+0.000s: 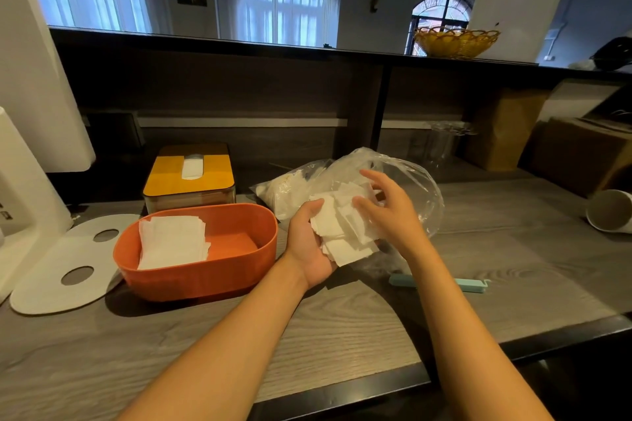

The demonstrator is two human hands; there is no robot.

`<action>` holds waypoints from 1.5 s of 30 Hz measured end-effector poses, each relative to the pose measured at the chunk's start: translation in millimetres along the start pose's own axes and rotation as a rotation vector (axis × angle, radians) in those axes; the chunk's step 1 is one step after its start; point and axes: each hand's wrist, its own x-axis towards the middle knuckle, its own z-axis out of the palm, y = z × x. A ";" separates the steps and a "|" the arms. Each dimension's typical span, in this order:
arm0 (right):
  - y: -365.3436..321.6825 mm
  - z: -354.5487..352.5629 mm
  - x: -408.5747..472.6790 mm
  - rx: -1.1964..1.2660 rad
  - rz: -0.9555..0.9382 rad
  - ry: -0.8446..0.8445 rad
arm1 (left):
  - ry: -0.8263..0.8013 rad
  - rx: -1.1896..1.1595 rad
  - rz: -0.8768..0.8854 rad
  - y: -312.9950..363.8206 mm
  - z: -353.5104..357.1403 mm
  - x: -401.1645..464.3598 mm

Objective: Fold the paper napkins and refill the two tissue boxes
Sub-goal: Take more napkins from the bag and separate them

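The left hand [313, 243] grips a napkin stack [345, 229]; the right hand [386, 205], fingers loose, touches it, the orange box [239, 267] left of both.

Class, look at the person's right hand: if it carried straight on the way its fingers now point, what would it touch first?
The right hand points left and slightly away, so it would probably first meet the stack of napkins held in the left hand. Its fingertips look almost on them already, though depth is unclear.
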 end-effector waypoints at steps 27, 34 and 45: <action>-2.5 11.5 -8.6 -0.201 -0.204 -0.092 | 0.182 -0.086 0.223 5.8 3.5 2.8; -7.6 3.9 -10.8 -0.015 -0.093 -0.006 | 0.168 0.030 0.193 7.1 2.4 2.3; -5.7 9.7 -11.4 -0.111 -0.080 0.001 | 0.305 0.145 0.228 2.2 2.3 8.1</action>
